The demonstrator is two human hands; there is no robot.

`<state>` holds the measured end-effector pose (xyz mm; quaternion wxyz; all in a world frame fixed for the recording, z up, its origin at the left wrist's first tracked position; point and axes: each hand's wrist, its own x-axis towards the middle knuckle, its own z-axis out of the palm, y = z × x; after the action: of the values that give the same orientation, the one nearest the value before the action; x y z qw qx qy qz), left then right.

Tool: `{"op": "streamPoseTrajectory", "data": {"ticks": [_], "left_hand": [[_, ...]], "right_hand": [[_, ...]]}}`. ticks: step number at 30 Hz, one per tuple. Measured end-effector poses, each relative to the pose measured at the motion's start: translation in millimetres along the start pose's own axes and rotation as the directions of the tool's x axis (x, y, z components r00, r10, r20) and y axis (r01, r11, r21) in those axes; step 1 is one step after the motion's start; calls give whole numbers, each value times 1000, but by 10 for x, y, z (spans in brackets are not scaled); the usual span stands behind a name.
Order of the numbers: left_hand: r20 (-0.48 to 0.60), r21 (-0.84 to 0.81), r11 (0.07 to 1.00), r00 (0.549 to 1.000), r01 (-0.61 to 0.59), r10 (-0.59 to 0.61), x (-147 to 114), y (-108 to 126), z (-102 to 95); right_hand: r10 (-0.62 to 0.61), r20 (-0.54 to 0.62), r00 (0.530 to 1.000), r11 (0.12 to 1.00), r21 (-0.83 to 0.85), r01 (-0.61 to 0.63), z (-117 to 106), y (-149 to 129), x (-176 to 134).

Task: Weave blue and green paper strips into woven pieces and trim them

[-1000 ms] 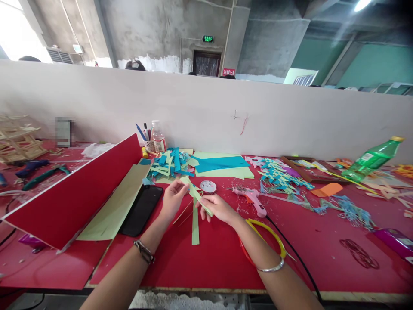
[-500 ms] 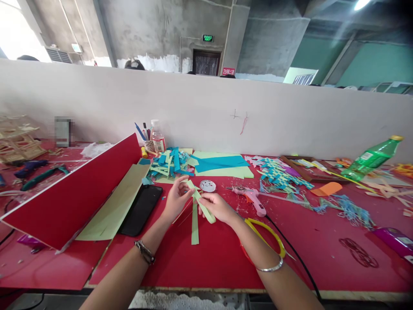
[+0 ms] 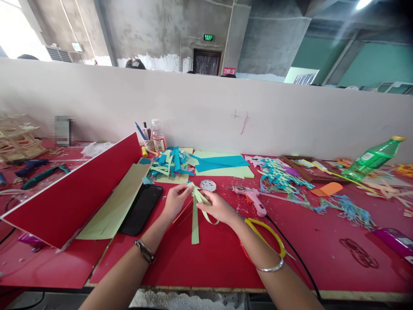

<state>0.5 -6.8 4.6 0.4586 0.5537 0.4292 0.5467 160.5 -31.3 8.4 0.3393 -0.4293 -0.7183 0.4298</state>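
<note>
In the head view, a pale green paper strip [image 3: 200, 198] is bent into a loop between my two hands, above the red tabletop. My left hand [image 3: 177, 201] pinches its upper end between thumb and fingertips. Closed on the strip's right side is my right hand [image 3: 217, 207], with the loop hanging below its fingers. Another pale green strip [image 3: 195, 226] lies beneath, pointing toward me; the hands hide its upper end. Thin sticks [image 3: 183, 213] show beside it. Just beyond my fingers is a round white lid [image 3: 208, 185] with specks on it.
A pink glue gun [image 3: 253, 199] with a black cord and yellow-handled scissors [image 3: 269, 234] lie by my right arm. Left are a black phone [image 3: 142, 211] and an upright red board [image 3: 80, 193]. Behind sit blue and green paper scraps [image 3: 171, 165]. A green bottle [image 3: 371, 159] leans far right.
My left fingers have closed in on the strip's upper end. The strip has turned and opened into a wider loop hanging under my right hand.
</note>
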Motion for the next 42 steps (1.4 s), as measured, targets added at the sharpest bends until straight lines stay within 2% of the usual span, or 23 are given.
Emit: {"op": "streamPoseTrajectory", "data": {"ticks": [4, 9, 13, 17, 26, 36, 39, 42], "left_hand": [[7, -19, 1000, 1000, 11, -11, 4, -4, -1], [12, -44, 999, 999, 32, -32, -9, 14, 3], [12, -63, 997, 999, 44, -44, -7, 7, 2], [10, -92, 994, 998, 56, -56, 10, -20, -7], [27, -160, 983, 996, 89, -85, 8, -47, -5], [67, -196, 974, 993, 109, -98, 17, -74, -11], [64, -193, 975, 993, 108, -98, 16, -74, -13], [54, -191, 976, 994, 106, -97, 16, -73, -10]], "right_hand": [[55, 67, 996, 996, -71, -50, 1, 52, 3], [-27, -70, 997, 997, -69, 22, 9, 27, -5], [-59, -36, 998, 981, -185, 51, 3, -26, -32], [-77, -57, 995, 972, -228, 63, -5, -7, -30], [-67, -73, 995, 993, -105, 59, 1, 17, 4], [10, -52, 999, 998, 66, -6, 1, -17, 17], [59, -47, 997, 994, 97, -55, 1, 8, 28], [58, -38, 998, 993, 105, -54, 0, 32, 36]]}}
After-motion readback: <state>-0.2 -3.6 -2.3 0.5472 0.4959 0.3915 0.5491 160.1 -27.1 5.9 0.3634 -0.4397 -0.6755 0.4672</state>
